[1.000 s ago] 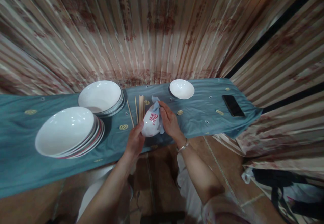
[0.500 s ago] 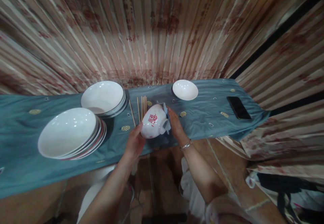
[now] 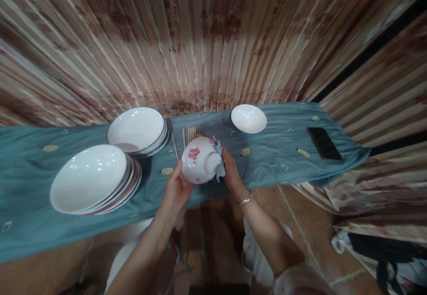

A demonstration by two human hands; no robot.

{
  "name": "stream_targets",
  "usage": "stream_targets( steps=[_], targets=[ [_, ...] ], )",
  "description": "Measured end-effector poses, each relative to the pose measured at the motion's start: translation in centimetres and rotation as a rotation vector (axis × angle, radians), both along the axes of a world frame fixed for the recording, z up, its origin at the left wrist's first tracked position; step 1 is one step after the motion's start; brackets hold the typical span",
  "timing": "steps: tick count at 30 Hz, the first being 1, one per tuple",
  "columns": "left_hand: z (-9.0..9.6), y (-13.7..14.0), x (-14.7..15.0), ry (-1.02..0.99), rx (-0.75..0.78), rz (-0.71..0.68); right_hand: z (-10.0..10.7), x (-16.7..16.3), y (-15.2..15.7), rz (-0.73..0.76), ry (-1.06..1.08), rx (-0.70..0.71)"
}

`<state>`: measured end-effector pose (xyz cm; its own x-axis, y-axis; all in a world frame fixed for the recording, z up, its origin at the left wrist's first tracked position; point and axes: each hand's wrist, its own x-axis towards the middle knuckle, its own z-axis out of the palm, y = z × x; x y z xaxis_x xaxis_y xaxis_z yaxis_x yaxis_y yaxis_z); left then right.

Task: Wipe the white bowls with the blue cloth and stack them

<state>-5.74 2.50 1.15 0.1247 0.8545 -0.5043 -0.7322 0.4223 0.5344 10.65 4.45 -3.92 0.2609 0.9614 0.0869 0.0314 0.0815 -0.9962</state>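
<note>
A white bowl with a red printed character (image 3: 199, 164) is tipped on its side above the table's front edge, its foot facing right. My left hand (image 3: 178, 187) grips it from the left, thumb on the outer wall. My right hand (image 3: 231, 170), with a silver bracelet at the wrist, is closed on a pale blue-grey cloth (image 3: 219, 170) pressed against the bowl's right side. Fingertips of the right hand are partly hidden behind the cloth and bowl. Just behind the bowl lie several wooden chopsticks (image 3: 191, 133), their near ends covered by it.
On the teal tablecloth (image 3: 213, 124), two stacks of white plates, a front stack (image 3: 88, 179) and a back stack (image 3: 136, 129), stand to the left. A white bowl (image 3: 248, 118) sits at the back right. Farther right lies a black phone (image 3: 324, 143). A pleated curtain (image 3: 213, 41) hangs behind.
The held bowl has turned so its foot faces me more, and it has shifted slightly left. The cloth has moved along its right side. The view has swung a little left.
</note>
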Motion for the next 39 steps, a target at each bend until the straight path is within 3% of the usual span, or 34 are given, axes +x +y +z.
stream_targets(
  steps=[9,16,24,34,39],
  targets=[
    [1.0,1.0,1.0,-0.043,-0.101,0.04,-0.4,-0.5,-1.0,-0.064,-0.105,-0.017],
    [0.6,1.4,1.3,-0.06,-0.076,0.039,-0.8,-2.1,-3.2,-0.06,-0.264,-0.111],
    [1.3,1.5,1.7,-0.108,-0.104,0.137,-0.6,-3.9,-6.1,0.048,-0.43,0.002],
    [1.8,1.2,1.4,-0.131,-0.072,0.109,-2.0,-4.4,-8.7,0.137,-0.594,0.16],
    [0.7,1.6,0.8,-0.142,-0.036,0.136,0.0,-3.9,-10.2,0.279,-0.657,0.252]
  ],
)
